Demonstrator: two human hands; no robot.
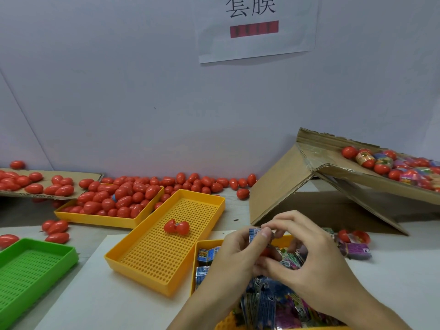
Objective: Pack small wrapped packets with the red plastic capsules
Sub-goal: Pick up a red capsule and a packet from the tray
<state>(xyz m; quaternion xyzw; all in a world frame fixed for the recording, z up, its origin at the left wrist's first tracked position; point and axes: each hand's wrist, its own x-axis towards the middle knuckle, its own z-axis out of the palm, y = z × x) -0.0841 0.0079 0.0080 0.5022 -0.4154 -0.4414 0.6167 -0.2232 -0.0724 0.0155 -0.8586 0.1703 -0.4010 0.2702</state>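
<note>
My left hand (234, 254) and my right hand (307, 260) meet above a yellow tray (198, 248) full of small wrapped packets (266, 303). Between their fingertips they pinch a blue wrapped packet (256, 234). A bit of red capsule (265, 252) shows under my left fingers. An opened red capsule (176, 227) lies in the perforated yellow tray (152, 256) to the left. Many closed red capsules (119, 198) fill a further yellow tray (95, 219) at the back left.
A green perforated tray (28, 270) sits at the near left. Loose red capsules (202, 182) line the wall. A tilted cardboard box (333, 177) at the right holds wrapped capsules (400, 165). An open capsule with packets (354, 241) lies beside the box.
</note>
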